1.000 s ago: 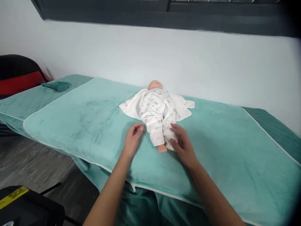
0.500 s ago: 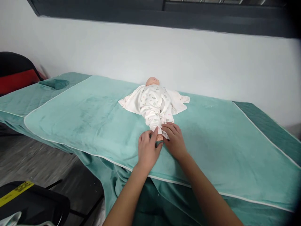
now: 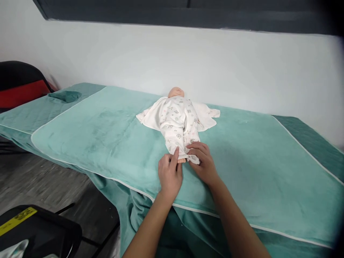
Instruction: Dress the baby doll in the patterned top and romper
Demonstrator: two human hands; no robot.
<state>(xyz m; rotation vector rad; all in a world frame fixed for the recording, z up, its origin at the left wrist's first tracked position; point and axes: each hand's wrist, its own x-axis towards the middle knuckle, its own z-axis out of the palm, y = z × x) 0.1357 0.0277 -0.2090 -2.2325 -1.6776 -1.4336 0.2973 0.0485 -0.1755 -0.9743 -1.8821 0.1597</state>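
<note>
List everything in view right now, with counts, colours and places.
Doll: one, pinkish, lying mid-bed
Trousers: one pair, white patterned, on the doll
Cloth: one, white, spread either side of the doll
Sheet: one, light green, under the doll
Bed cover: one, darker green, beneath the sheet
Chair: one, black and red, far left
Seat: one, black with yellow label, lower left
Wall: one, white, behind
Floor: one, grey, left
Left hand: one, bare, at trouser hem
Right hand: one, bare, gripping trouser hem
</note>
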